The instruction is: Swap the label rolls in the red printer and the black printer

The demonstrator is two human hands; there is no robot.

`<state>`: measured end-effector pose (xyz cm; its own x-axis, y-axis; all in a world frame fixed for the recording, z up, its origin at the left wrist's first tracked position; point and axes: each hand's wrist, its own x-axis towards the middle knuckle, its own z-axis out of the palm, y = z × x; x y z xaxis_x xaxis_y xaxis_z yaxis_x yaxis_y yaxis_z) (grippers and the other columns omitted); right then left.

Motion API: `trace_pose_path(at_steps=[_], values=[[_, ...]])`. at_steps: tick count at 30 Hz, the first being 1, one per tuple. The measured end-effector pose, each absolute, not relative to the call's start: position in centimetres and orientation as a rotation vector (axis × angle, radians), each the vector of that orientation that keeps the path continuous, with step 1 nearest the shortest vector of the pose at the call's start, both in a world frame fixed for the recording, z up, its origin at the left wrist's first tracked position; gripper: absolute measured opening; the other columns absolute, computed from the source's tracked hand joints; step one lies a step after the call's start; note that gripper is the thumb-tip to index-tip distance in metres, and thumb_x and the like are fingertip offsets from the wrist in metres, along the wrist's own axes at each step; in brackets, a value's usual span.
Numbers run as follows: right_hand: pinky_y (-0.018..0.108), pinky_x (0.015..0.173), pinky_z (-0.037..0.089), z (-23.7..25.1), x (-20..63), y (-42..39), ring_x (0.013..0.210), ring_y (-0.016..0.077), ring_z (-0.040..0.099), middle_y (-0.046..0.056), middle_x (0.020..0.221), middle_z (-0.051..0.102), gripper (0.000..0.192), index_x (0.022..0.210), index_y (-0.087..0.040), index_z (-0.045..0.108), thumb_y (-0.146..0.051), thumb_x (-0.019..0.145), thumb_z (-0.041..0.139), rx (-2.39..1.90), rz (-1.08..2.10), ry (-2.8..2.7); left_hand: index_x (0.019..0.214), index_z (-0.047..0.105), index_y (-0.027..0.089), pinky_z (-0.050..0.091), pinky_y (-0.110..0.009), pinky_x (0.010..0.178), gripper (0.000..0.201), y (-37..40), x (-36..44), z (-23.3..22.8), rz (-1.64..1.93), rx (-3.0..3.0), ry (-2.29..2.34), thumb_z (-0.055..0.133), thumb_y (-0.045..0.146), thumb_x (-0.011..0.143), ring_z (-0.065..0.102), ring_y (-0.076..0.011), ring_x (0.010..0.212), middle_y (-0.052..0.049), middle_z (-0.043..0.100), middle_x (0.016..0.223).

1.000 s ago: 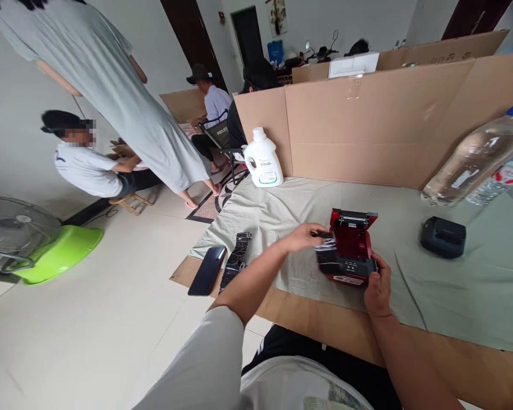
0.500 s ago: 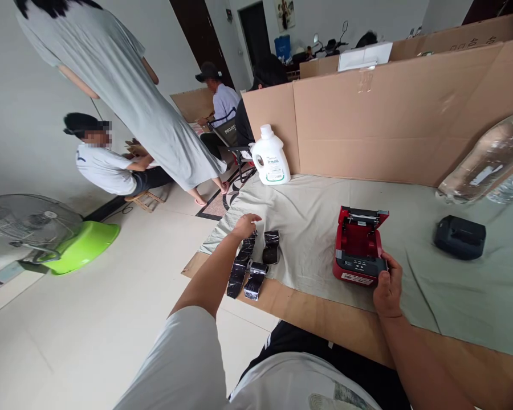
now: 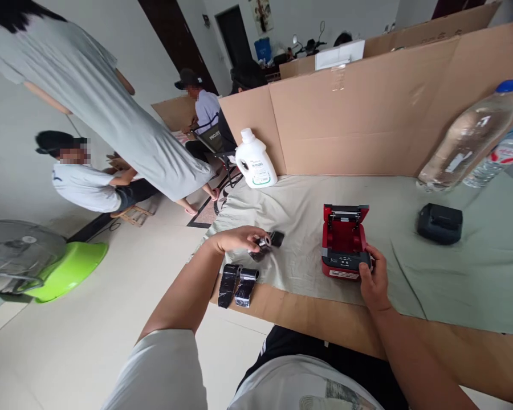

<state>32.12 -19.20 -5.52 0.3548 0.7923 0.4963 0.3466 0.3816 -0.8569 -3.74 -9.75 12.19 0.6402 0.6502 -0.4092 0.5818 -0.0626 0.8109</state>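
My left hand [image 3: 241,238] is closed around a small black roll [image 3: 260,252], its round pale core facing up; the roll is blurred by motion. Just behind it, another black roll [image 3: 277,238] lies on the cloth, partly covered. Two more glossy black rolls with loose ends, one on the left [image 3: 228,287] and one on the right [image 3: 247,287], lie side by side near the table's front edge. My right hand [image 3: 375,279] grips the front right corner of a small red and black printer [image 3: 344,250]. Its lid stands up and the red inner bay shows.
A dark grey device [image 3: 440,223] lies on the cloth [image 3: 299,216] at the right. White jug [image 3: 256,162], cardboard screen [image 3: 350,131] and clear bottles [image 3: 470,142] stand behind. Left of the table are a standing person, seated people, a fan [image 3: 21,250] and a green basin [image 3: 74,270].
My left hand has taken hold of a black roll and lifted it, moving it right, towards the printer. My right hand stays on the printer. The view has shifted to the right.
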Motion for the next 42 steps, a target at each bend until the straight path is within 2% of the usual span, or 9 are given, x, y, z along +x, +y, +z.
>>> trace_pose_path(at_steps=[4, 9, 12, 15, 20, 27, 35, 38, 42], values=[[0.054, 0.1, 0.041, -4.2, 31.9, -19.6, 0.122, 0.031, 0.048, 0.016, 0.133, 0.05, 0.058, 0.129, -0.019, 0.046, -0.049, 0.081, 0.061, -1.257, 0.162, -1.347, 0.111, 0.065, 0.017, 0.049, -0.03, 0.074, 0.048, -11.7, 4.5, 13.8, -0.1, 1.744, 0.502, 0.072, 0.041, 0.071, 0.063, -0.0225, 0.085, -0.007, 0.068, 0.099], [0.058, 0.101, 0.039, -3.2, 31.9, -20.0, 0.126, 0.0346, 0.044, 0.017, 0.14, 0.043, 0.076, 0.139, -0.023, 0.036, -0.046, 0.075, 0.071, -1.251, -0.144, -1.476, 0.115, 0.06, 0.017, 0.047, -0.032, 0.089, 0.037, -10.8, 13.8, 11.3, 0.041, 2.227, 0.637, 0.062, 0.022, 0.079, 0.06, -0.0221, 0.103, -0.008, 0.065, 0.114], [0.056, 0.099, 0.042, -3.2, 32.1, -20.1, 0.125, 0.034, 0.043, 0.014, 0.144, 0.037, 0.065, 0.136, -0.027, 0.042, -0.039, 0.077, 0.068, -1.199, -0.21, -1.538, 0.117, 0.057, 0.016, 0.045, -0.035, 0.096, 0.04, -9.4, 17.6, 9.3, 0.05, 2.479, 0.934, 0.061, 0.016, 0.077, 0.058, -0.025, 0.112, -0.011, 0.062, 0.122], [0.054, 0.1, 0.042, -3.3, 32.1, -20.3, 0.125, 0.0324, 0.042, 0.008, 0.143, 0.038, 0.045, 0.121, -0.031, 0.057, -0.034, 0.078, 0.069, -1.18, -0.227, -1.595, 0.115, 0.056, 0.017, 0.048, -0.035, 0.089, 0.039, -8.7, 19.8, 7.9, -0.108, 2.561, 1.164, 0.063, 0.019, 0.076, 0.063, -0.027, 0.105, -0.011, 0.067, 0.114], [0.051, 0.1, 0.044, -3.3, 32.0, -20.4, 0.123, 0.0297, 0.043, 0.005, 0.131, 0.048, 0.023, 0.104, -0.029, 0.067, -0.026, 0.081, 0.065, -1.135, -0.205, -1.628, 0.104, 0.057, 0.02, 0.048, -0.032, 0.076, 0.033, -8.2, 20.6, 6.7, -0.193, 2.603, 1.251, 0.068, 0.026, 0.072, 0.066, -0.0257, 0.09, -0.006, 0.07, 0.095], [0.046, 0.098, 0.046, -2.9, 31.8, -20.6, 0.118, 0.0257, 0.047, 0.005, 0.117, 0.058, 0.022, 0.101, -0.027, 0.069, -0.018, 0.084, 0.058, -1.142, -0.188, -1.572, 0.093, 0.058, 0.022, 0.045, -0.027, 0.067, 0.028, -7.6, 19.7, 5.8, -0.057, 2.547, 1.184, 0.073, 0.026, 0.069, 0.063, -0.0192, 0.079, 0.0, 0.068, 0.086], [0.047, 0.098, 0.046, -2.9, 31.9, -20.5, 0.116, 0.0256, 0.049, 0.006, 0.116, 0.058, 0.022, 0.103, -0.025, 0.067, -0.019, 0.085, 0.057, -1.174, -0.159, -1.567, 0.081, 0.067, 0.018, 0.047, -0.028, 0.082, 0.006, -7.1, 19.9, 4.8, -0.025, 2.622, 1.001, 0.068, 0.023, 0.078, 0.064, -0.0187, 0.091, -0.003, 0.07, 0.098], [0.047, 0.098, 0.045, -2.9, 32.0, -20.4, 0.115, 0.0259, 0.049, 0.007, 0.116, 0.058, 0.02, 0.101, -0.024, 0.067, -0.021, 0.085, 0.057, -1.182, -0.149, -1.567, 0.079, 0.069, 0.018, 0.047, -0.031, 0.086, 0.012, -7.2, 19.9, 4.6, -0.011, 2.653, 0.947, 0.06, 0.022, 0.084, 0.065, -0.0193, 0.092, -0.004, 0.071, 0.1], [0.046, 0.098, 0.045, -2.7, 32.0, -20.4, 0.115, 0.0253, 0.049, 0.006, 0.116, 0.058, 0.019, 0.1, -0.025, 0.068, -0.022, 0.085, 0.056, -1.186, -0.157, -1.561, 0.083, 0.068, 0.018, 0.05, -0.029, 0.084, 0.016, -8.2, 18.6, 4.8, 0.421, 2.592, 0.885, 0.053, 0.02, 0.089, 0.064, -0.0173, 0.09, -0.005, 0.07, 0.094]])
